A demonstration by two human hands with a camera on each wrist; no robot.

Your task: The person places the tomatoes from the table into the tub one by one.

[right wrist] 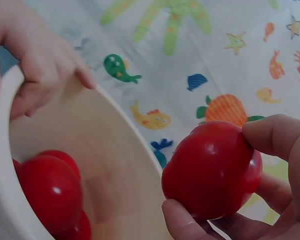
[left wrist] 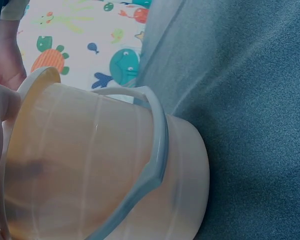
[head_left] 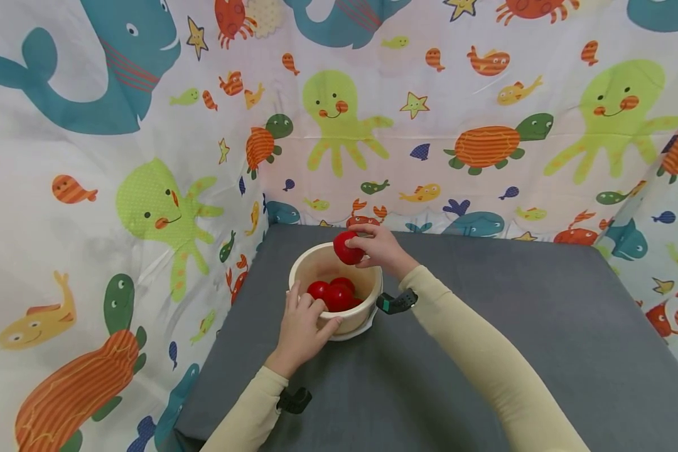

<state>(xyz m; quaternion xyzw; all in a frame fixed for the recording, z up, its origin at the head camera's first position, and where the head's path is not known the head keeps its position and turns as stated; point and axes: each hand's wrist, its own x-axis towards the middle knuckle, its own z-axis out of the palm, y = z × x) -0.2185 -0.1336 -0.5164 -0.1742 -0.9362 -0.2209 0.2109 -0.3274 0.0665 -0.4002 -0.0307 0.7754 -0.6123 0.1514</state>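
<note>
A cream bucket (head_left: 301,271) stands upright, with a folded-down handle (left wrist: 159,135) along its outside. Several glossy red tomatoes (head_left: 339,296) lie inside it. My left hand (head_left: 302,328) grips the near-left part of the rim, fingers over the edge and thumb along the outside. In my right hand (head_left: 385,251) is another red tomato (right wrist: 212,170), pinched between thumb and fingers just above the far-right rim. It is round and slightly lobed. From the right wrist view, the tomatoes (right wrist: 52,192) in the bucket are partly hidden by its wall.
A dark grey cloth-covered table (head_left: 486,314) lies under the bucket and extends to the right. A white curtain (head_left: 361,176) printed with sea animals hangs behind the table and along its sides. Dark bands (head_left: 397,302) sit on both wrists.
</note>
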